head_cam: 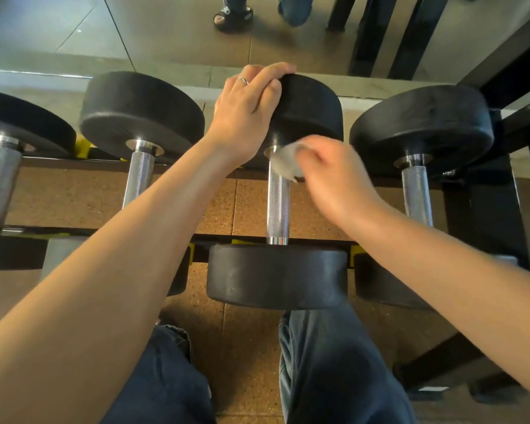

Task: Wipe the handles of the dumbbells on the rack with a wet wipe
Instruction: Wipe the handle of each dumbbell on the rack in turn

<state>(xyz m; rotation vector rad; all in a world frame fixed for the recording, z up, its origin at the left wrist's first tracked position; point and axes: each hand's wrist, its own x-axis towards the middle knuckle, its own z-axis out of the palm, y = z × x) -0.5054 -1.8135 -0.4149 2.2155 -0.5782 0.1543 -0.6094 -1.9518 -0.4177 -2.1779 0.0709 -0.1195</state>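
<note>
A head-worn camera looks down over a person's two bare forearms at a black metal dumbbell rack (502,96) standing on a speckled brown rubber floor (251,203). Four round black dumbbells with knurled chrome handles lie side by side across the rails, front to back.

The left hand (245,114), a ring on one finger, rests on the far black head (309,111) of the third dumbbell from the left, its fingers (270,75) fairly straight and draped over the top edge, seemingly to steady it. The right hand (334,175), blurred by motion, holds a crumpled white wet wipe (285,160) with curled fingers against the far end of that dumbbell's knurled chrome handle (278,206), just below the far head. How tightly the wipe wraps the bar cannot be made out. The near black head (277,275) sits at the front rail, above the person's dark trousers (334,371).

The neighbouring handles, one to the left (140,175) and one to the right (416,194), are untouched by either hand; whether they are already wiped cannot be told.

To do this step well, the wipe would best wrap right round the bar and slide its whole length toward the near head, with a twist so the underside and the knurling grooves are reached. The left hand's press should stop the dumbbell from rolling.

A mirror (166,26) behind the rack reflects a sandalled foot (233,16).
</note>
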